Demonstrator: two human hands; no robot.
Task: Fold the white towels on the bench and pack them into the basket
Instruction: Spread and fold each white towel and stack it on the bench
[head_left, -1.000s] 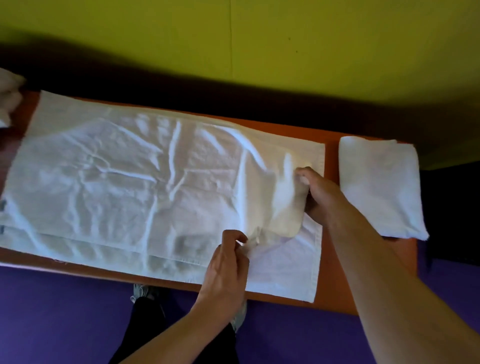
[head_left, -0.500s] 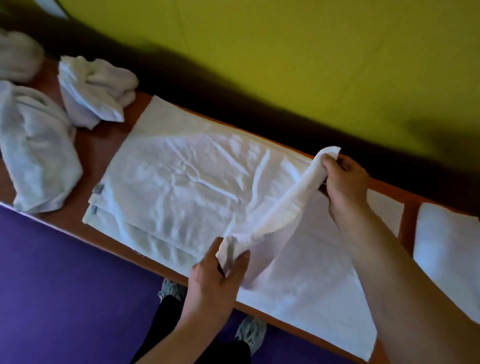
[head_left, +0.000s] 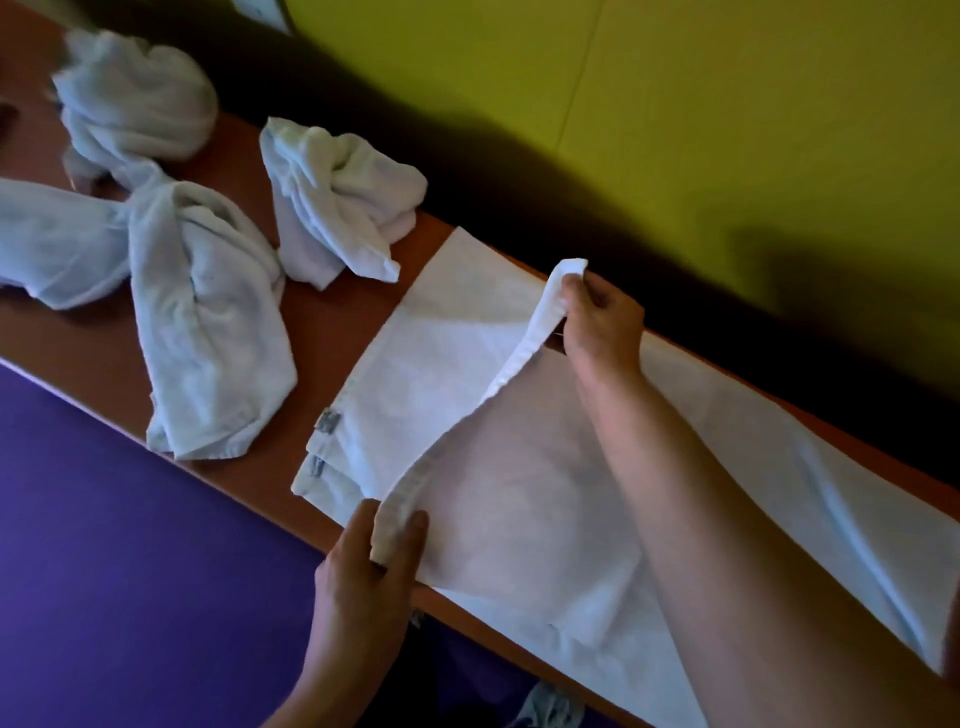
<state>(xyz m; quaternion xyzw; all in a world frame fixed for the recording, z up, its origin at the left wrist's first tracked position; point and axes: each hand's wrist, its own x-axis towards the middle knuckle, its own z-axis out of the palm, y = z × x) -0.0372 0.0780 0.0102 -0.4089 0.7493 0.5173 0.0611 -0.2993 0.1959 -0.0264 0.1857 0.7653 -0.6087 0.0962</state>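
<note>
A long white towel (head_left: 524, 519) lies spread along the orange bench (head_left: 332, 322). Its right end is lifted and carried over toward the left end. My left hand (head_left: 371, 571) pinches the near corner of that lifted edge at the bench's front edge. My right hand (head_left: 597, 317) pinches the far corner, held a little above the towel near the back. Several crumpled white towels lie to the left: one small bundle (head_left: 337, 202), a long one (head_left: 208, 322) and another at the far left (head_left: 135, 98). No basket is in view.
A yellow-green wall (head_left: 675, 104) runs behind the bench with a dark gap below it. Purple floor (head_left: 130, 545) lies in front of the bench. My shoes (head_left: 550, 706) show at the bottom edge.
Both hands have carried the towel's right end leftward over the rest of the towel. The view has swung left, so the folded towel at the right is out of frame and more crumpled towels show.
</note>
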